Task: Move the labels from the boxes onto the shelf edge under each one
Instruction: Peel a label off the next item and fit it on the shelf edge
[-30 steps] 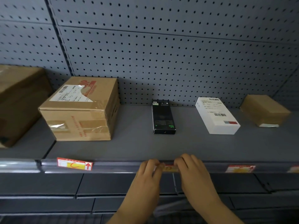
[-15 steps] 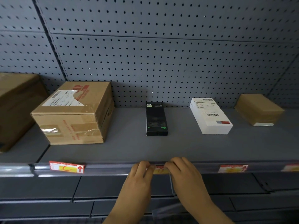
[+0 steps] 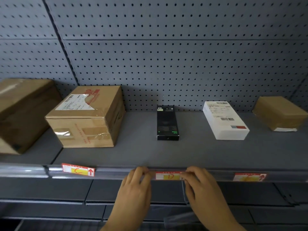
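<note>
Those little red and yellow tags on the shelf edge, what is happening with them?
A person is fitting a label marked D onto the shelf edge, below the black box. The left hand pinches its left end and the right hand its right end. A label marked C already sits under the taped cardboard box, tilted a little. Another label sits further right, roughly below the white box; its letter is too blurred to read.
</note>
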A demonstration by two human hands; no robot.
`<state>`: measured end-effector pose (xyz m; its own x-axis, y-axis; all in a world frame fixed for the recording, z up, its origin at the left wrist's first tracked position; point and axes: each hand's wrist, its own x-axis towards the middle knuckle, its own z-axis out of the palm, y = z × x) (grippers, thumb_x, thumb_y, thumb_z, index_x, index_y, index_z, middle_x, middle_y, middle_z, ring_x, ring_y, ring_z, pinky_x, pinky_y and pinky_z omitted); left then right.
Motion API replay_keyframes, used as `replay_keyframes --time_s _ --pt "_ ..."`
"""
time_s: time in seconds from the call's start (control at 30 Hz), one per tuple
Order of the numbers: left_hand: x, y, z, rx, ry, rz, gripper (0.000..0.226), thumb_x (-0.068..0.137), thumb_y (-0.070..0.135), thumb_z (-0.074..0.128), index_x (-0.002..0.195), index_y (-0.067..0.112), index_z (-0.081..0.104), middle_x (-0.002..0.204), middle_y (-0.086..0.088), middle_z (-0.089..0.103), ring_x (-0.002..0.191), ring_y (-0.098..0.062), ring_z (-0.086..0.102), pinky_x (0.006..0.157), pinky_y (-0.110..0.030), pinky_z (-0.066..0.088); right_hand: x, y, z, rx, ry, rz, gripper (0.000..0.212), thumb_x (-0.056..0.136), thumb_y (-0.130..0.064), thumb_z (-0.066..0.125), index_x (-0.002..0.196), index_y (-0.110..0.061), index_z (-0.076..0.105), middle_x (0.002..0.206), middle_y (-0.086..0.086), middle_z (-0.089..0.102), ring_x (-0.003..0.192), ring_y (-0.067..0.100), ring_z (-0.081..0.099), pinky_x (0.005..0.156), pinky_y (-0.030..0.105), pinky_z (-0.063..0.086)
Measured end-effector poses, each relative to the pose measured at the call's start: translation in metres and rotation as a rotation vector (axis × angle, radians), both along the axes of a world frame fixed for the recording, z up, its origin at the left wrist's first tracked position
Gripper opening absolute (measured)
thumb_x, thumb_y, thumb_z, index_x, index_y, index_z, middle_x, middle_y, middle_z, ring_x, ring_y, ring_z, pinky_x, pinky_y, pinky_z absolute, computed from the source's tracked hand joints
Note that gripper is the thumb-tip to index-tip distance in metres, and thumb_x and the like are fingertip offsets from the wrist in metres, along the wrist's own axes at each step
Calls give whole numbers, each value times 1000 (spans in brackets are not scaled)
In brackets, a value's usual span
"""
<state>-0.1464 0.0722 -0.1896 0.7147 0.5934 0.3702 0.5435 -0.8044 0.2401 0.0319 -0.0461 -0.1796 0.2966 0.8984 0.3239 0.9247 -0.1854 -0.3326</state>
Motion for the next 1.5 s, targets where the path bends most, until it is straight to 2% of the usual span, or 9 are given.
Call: replay_keyframes --time_s 0.2,0.23,0.33,0.4,0.67,0.8,0.97,1.13,1.5 --pt "-69 23 10 11 -70 84 55 59 5 80 106 24 58 103 0 62 84 -20 66 67 -32 54 -7 2 -11 61 -85 -8 31 62 -14 86 91 -18 75 98 1 67 81 22 67 71 34 53" --pt "-85 31 14 25 -67 100 54 61 6 78 107 24 56 105 1 59 87 -19 63 68 -31 53 -11 3 -14 89 -100 49 17 77 -26 75 93 -20 74 100 0 67 82 21 67 74 32 50" --pt "-135 61 25 52 -12 183 58 61 6 83 110 24 57 109 0 58 90 -24 63 68 -35 53 -36 18 -20 109 -124 169 54 99 -48 21 94 -27 71 98 -5 68 82 16 66 82 26 45" --pt "-168 82 32 60 52 221 59 58 11 87 108 24 60 106 0 60 86 -25 66 67 -36 54 -67 34 -16 126 -105 237 61 99 -49 17 88 -28 73 93 -8 69 81 10 65 87 17 44" --pt "-249 153 33 122 131 61 56 51 22 89 103 24 68 95 4 68 78 -19 70 63 -32 57 -212 121 11 86 -17 87 19 78 -34 60 94 -33 70 99 -15 66 95 3 50 69 20 55" --pt "-232 156 30 126 41 -118 49 61 27 69 109 24 60 101 3 67 80 -17 68 68 -27 56 -240 141 17 55 24 -101 36 69 -12 82 99 -28 69 101 -10 66 97 7 49 67 27 55" --pt "-204 151 19 112 8 -139 58 55 26 79 112 22 68 101 4 66 82 -16 67 71 -28 57 -249 152 18 -51 114 -241 38 87 -17 66 123 -29 59 126 -9 54 120 14 49 94 34 50" --pt "-196 147 8 79 -90 -101 45 54 21 78 99 24 72 94 3 64 81 -15 59 63 -26 55 -245 159 7 6 11 -215 43 59 -2 87 96 -20 73 95 -2 68 93 12 51 59 31 59" --pt "-202 142 -3 29 71 -15 60 34 13 90 92 23 77 88 0 70 73 -23 71 58 -31 56 -232 164 0 64 -58 -102 40 61 8 79 91 -17 71 88 -2 60 76 21 61 58 36 55"
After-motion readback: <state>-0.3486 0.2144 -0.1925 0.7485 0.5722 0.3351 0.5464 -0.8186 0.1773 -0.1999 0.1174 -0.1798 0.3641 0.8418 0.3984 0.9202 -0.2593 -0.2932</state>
